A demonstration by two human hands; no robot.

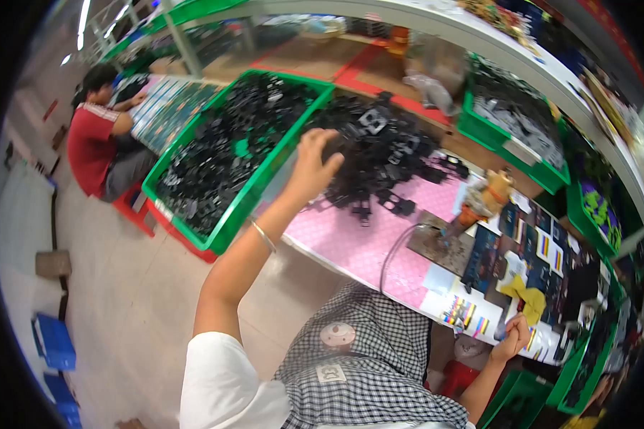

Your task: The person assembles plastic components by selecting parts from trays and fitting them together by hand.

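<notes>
My left hand [313, 168] is raised by the left edge of a heap of black plastic parts [379, 154], its fingers apart and nothing seen in them. That heap lies on a pink-covered table [329, 239]. Just left of the hand stands a green crate [245, 207] filled with similar black pieces and one bright green bit. Low on the right, my right hand [511, 339] is closed at the table's front edge, beside a yellow cloth [526, 294] and printed sheets. Whatever its fingers hold is too small to make out.
An orange-and-tan device [490, 193] stands near a metal plate [440, 243] with a dark cable. Another green crate [515, 143] of grey and black parts sits at the back right, under a white shelf [436, 28]. A person in red [96, 146] sits at the left.
</notes>
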